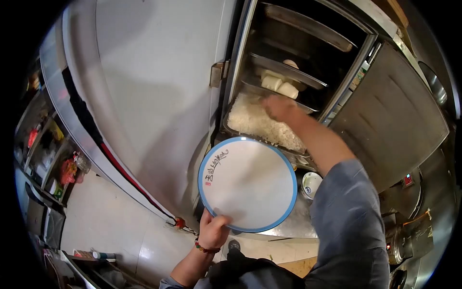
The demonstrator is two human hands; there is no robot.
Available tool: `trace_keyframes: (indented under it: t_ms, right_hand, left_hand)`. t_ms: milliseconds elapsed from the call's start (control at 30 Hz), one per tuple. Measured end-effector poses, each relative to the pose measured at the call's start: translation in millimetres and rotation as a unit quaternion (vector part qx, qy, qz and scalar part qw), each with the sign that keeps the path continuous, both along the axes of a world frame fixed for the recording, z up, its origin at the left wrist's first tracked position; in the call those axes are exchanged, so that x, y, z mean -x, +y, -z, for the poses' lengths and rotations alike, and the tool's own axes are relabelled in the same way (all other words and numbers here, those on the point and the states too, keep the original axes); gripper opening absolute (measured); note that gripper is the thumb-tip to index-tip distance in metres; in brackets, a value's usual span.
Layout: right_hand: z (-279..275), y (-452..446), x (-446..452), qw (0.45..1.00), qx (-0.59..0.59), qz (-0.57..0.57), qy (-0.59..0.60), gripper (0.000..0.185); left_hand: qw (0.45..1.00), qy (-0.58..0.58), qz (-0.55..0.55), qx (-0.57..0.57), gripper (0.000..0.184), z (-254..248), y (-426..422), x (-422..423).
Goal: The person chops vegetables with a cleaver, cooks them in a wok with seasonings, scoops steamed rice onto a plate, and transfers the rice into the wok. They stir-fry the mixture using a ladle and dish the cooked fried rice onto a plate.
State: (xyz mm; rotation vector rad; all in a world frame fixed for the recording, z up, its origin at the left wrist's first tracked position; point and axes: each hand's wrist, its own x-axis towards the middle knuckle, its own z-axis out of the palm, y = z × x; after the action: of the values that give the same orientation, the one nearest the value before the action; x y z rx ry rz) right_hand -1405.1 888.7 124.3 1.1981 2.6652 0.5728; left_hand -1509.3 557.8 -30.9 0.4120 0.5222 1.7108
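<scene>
My left hand grips the lower edge of a large white plate with a blue rim and dark writing, the thumb on top. Nothing lies on the plate. My right hand reaches over a metal tray of what looks like cooked white rice, inside an open cabinet. Motion blurs its fingers, so I cannot see whether they hold anything. Just above, a shelf tray carries several pale, smooth pieces like steamed buns.
A dark metal cabinet door stands open on the right; a big white door is on the left. A small white bowl sits beside the plate on a steel surface. Stocked shelves line the far left.
</scene>
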Motion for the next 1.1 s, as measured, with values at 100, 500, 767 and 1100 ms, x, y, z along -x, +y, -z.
trace_keyframes:
  t_ms: [100,500,767,1100]
  right_hand:
    - [13.3,83.6,-30.6,0.894,0.394,-0.069,0.201,0.017]
    - [-40.3,-62.6,-66.7,0.997,0.001,-0.027,-0.075,0.046]
    - [16.5,-28.7,-149.5,0.995,0.083,0.018,0.054,0.022]
    - [15.2,-83.0,-84.6,0.833,0.396,0.149,0.357,0.015]
  left_hand:
    - [1.000,0.003,-0.005,0.013,0.045,-11.6,-1.1,-0.9]
    - [1.000,0.002,0.004,0.006,0.058,-21.4,1.1,2.7]
    - [0.999,-0.017,-0.029,-0.010,0.050,-29.4,0.7,-3.7]
    - [0.997,0.019,0.056,0.057,0.056,-36.2,24.4,6.4]
